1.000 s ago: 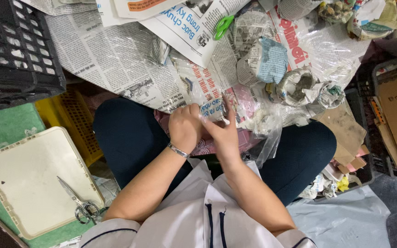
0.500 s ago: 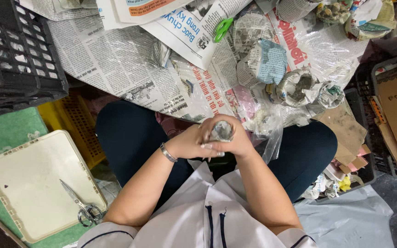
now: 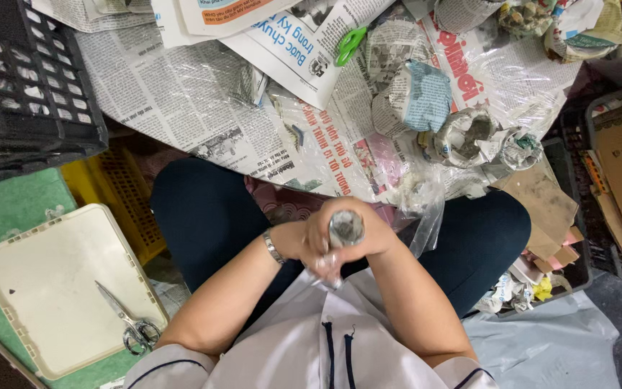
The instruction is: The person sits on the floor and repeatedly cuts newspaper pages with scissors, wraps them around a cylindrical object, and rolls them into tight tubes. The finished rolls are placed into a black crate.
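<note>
Both hands meet over the lap, just in front of the white shirt, and close around a small newspaper-wrapped bundle (image 3: 345,227). The left hand (image 3: 316,239) curls its fingers over the near side, and the right hand (image 3: 370,236) cups the far side, so the two press together on it. The bundle's rounded grey end faces up toward the camera, so its long axis seems to run roughly straight down between the palms, but how long it is cannot be told, since the fingers hide everything below the top. A wisp of clear plastic film (image 3: 329,268) hangs from under the hands toward the shirt; where it begins is hidden.

A metal bracelet (image 3: 273,247) sits on the left wrist. Beyond the hands, past the knees, lie spread newspaper sheets (image 3: 181,94) with several wrapped bundles (image 3: 415,94) on them, partly under glossy film that blurs their shapes. A green clip (image 3: 350,45) lies farther out. To the left of the left arm, a pair of scissors (image 3: 127,320) rests on a cream tray lid (image 3: 44,281). A black crate (image 3: 16,86) is cut off at the frame's edge.
</note>
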